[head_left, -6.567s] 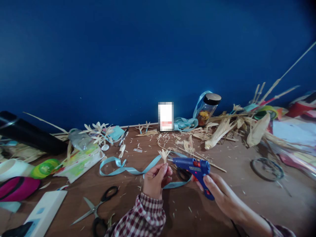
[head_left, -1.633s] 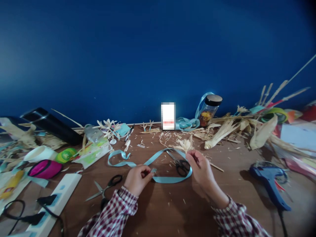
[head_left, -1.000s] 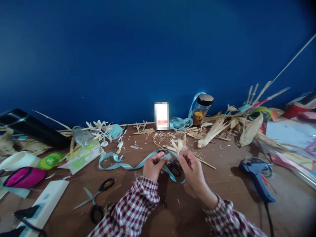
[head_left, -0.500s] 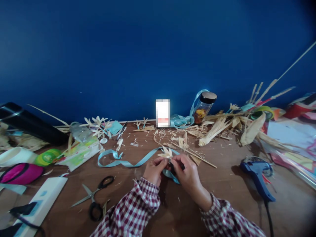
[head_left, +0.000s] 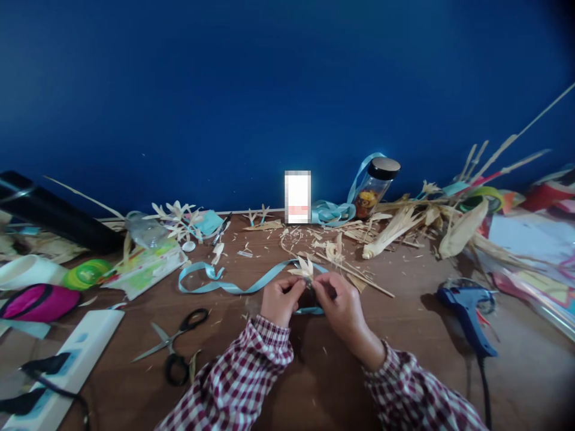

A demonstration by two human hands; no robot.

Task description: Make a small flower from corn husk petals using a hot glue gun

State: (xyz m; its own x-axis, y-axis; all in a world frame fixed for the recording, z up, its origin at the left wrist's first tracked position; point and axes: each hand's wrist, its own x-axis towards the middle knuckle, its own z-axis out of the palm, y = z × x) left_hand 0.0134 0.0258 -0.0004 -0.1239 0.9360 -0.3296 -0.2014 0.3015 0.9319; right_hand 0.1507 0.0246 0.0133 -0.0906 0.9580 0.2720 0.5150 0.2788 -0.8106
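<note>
A small pale flower of dried husk petals (head_left: 304,267) stands upright between my hands. My left hand (head_left: 279,301) pinches its base between thumb and forefinger. From the other side my right hand (head_left: 338,301) is closed at the same base, thumb and fingertips together. Its fingertips hide whatever they grip there. A light blue satin ribbon (head_left: 238,287) runs in a wavy line along the table behind my hands and passes the flower. Another piece of blue ribbon shows below my fingers; whether it is held I cannot tell.
Black-handled scissors (head_left: 169,342) lie open at left, near a white power strip (head_left: 85,359). A blue glue gun (head_left: 467,317) lies at right. Behind are husk scraps (head_left: 390,230), a black-lidded jar (head_left: 376,187), coiled ribbon (head_left: 332,213) and several husk flowers (head_left: 177,218).
The view has tipped slightly, so most of the scene sits higher in the picture. Both hands stay at the flower's base, with the fingers shifted slightly.
</note>
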